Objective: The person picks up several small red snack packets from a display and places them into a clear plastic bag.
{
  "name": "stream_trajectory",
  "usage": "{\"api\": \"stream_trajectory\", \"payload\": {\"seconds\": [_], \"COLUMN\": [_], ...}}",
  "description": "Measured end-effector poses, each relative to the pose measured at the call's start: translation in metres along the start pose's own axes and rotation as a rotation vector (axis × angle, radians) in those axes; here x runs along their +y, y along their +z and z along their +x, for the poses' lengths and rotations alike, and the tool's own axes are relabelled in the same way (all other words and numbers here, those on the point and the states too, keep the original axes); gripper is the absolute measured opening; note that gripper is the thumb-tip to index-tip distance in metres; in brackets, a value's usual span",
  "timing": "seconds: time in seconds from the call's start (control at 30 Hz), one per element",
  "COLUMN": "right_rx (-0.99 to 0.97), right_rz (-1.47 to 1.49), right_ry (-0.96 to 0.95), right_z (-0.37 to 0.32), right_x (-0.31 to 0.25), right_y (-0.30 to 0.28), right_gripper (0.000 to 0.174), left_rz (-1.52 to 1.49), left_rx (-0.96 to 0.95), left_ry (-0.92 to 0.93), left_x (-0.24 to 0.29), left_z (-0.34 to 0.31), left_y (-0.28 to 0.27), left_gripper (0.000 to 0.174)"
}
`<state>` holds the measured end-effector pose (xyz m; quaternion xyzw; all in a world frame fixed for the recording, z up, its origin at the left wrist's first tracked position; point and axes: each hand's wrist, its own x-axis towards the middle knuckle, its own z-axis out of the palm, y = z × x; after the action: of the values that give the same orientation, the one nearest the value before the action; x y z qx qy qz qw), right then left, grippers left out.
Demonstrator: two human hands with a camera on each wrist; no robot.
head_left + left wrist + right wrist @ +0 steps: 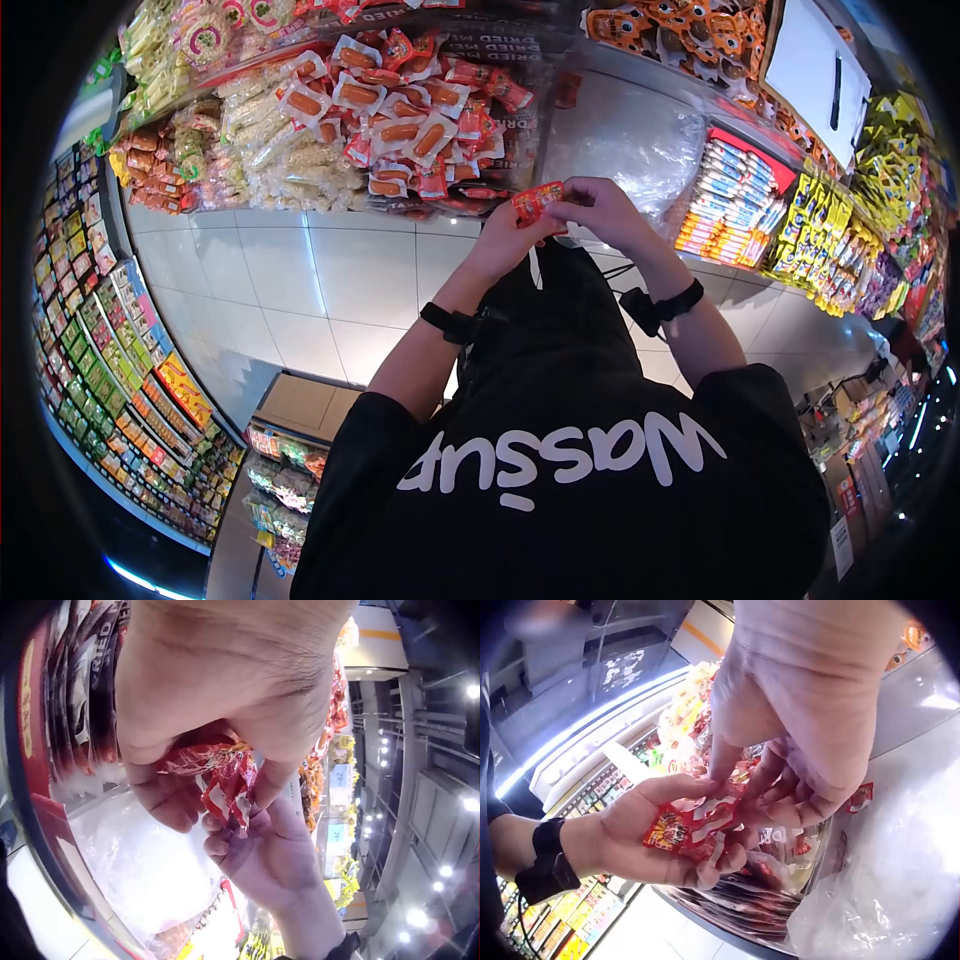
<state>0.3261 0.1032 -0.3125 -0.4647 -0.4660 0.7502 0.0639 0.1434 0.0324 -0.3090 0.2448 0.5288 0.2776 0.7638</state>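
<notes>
Both hands meet at a small red snack packet [537,203] with yellow print, at the front edge of the display bins in the head view. My left hand [503,245] holds it, thumb over its face and fingers beneath; the right wrist view shows this left hand [641,832] around the printed packet [676,831]. My right hand [607,213] pinches the packet's other end between thumb and fingers. In the left wrist view, crinkled red-and-white wrapper edges [229,787] show between the hands. The left hand's back covers part of the packet there.
A bin of wrapped sausages [400,130] lies ahead, with other packaged snacks on its left. To its right, a clear plastic bag [640,140] fills a compartment beside blue-and-white packs [735,195] and yellow packs [815,225]. A cardboard box [305,405] stands behind on the left.
</notes>
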Motion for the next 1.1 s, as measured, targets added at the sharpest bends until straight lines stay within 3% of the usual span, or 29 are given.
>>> {"api": "stream_trajectory", "payload": {"seconds": [0.17, 0.4, 0.5, 0.67, 1.0, 1.1], "right_rx": [0.124, 0.597, 0.646, 0.614, 0.699, 0.677], "right_rz": [0.105, -0.324, -0.582, -0.701, -0.733, -0.725], "right_ry": [-0.001, -0.055, 0.086, 0.201, 0.198, 0.293], "right_z": [0.002, 0.097, 0.134, 0.174, 0.164, 0.144], "right_x": [0.004, 0.031, 0.024, 0.051, 0.051, 0.019], "right_y": [-0.008, -0.093, -0.107, -0.118, -0.109, -0.088], "right_gripper": [0.020, 0.033, 0.035, 0.030, 0.039, 0.039], "left_rz": [-0.074, -0.116, -0.126, -0.133, -0.144, -0.146], "left_rx": [0.061, 0.185, 0.217, 0.192, 0.194, 0.188], "left_ry": [-0.026, -0.042, -0.058, -0.058, -0.050, -0.060], "left_x": [-0.007, -0.027, -0.031, -0.042, -0.043, -0.041], "left_z": [-0.001, -0.008, -0.015, -0.025, -0.028, -0.026], "left_y": [0.004, -0.003, -0.007, -0.015, -0.019, -0.016], "left_gripper": [0.030, 0.025, 0.025, 0.028, 0.027, 0.027]}}
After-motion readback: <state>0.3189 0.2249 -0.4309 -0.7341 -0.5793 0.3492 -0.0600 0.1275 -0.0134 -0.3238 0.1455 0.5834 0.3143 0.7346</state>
